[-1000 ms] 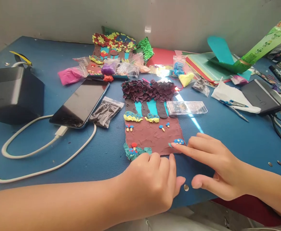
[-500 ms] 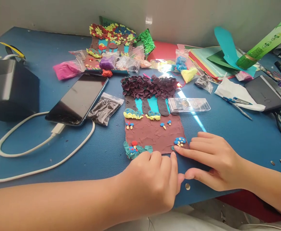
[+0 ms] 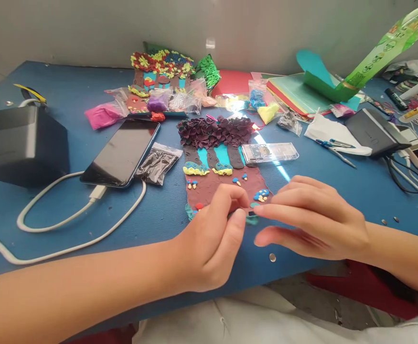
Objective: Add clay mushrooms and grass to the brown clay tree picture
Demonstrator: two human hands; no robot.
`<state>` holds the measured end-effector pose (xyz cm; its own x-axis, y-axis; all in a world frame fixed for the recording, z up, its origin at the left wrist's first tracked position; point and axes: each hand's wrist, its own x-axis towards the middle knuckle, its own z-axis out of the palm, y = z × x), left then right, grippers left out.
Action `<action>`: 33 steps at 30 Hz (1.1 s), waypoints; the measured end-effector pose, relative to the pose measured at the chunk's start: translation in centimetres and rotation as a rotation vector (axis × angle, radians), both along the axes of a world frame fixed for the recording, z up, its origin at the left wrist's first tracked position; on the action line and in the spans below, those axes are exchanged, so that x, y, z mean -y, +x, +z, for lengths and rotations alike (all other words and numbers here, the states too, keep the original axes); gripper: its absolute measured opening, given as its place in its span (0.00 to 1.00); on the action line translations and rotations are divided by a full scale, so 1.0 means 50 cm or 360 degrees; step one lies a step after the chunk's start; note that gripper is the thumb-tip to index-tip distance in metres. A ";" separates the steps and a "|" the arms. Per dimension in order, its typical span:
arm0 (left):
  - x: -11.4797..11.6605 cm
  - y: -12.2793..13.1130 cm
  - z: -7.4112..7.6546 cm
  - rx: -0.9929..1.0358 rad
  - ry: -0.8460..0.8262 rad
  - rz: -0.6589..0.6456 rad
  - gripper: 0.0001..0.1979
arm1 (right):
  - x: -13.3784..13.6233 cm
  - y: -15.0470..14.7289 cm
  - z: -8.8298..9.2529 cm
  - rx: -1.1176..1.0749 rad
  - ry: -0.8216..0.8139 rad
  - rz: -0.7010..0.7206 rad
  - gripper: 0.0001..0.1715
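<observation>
A clay picture panel (image 3: 209, 188) lies before me, with dark purple leaves (image 3: 216, 133), dark trunks and small clay mushrooms. My left hand (image 3: 218, 234) is closed over its front edge, thumb and forefinger curled. A strip of teal clay (image 3: 252, 220) shows at those fingertips, partly hidden by them. My right hand (image 3: 312, 217) reaches in from the right with fingers stretched and thumb apart. Its forefinger tip is beside a small teal clay piece (image 3: 254, 205), just below the blue-capped mushrooms (image 3: 262, 195). Whether it touches the teal clay is unclear.
A phone (image 3: 123, 153) on a white cable and a bag of black clay (image 3: 159, 163) lie left. Behind stand another clay picture (image 3: 162, 69) and bagged clay. On the right are a clear plastic case (image 3: 270, 152), a compass (image 3: 336, 145) and a green bottle (image 3: 384, 52).
My left hand has turned so its thumb and curled forefinger show, with teal clay at the tips. The right hand has drawn slightly back from the panel. The view has shifted.
</observation>
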<state>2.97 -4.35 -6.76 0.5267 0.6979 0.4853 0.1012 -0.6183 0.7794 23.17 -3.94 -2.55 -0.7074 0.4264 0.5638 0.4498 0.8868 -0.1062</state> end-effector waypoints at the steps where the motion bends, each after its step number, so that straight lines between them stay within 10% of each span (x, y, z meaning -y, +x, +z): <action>1: -0.001 -0.002 0.001 0.0025 -0.0057 -0.0023 0.08 | 0.000 -0.006 0.002 -0.0020 -0.0036 -0.0004 0.06; 15: 0.003 0.011 -0.007 -0.0084 0.0321 0.0000 0.07 | 0.030 -0.015 -0.016 -0.0415 -0.0696 0.0000 0.06; 21: 0.007 0.015 -0.002 -0.0240 0.0850 0.0075 0.08 | 0.010 0.026 -0.007 -0.1237 -0.0897 -0.0434 0.17; 33: 0.010 0.018 -0.018 -0.0909 0.1212 0.0073 0.19 | 0.036 0.072 -0.042 -0.0466 -0.0501 -0.0921 0.09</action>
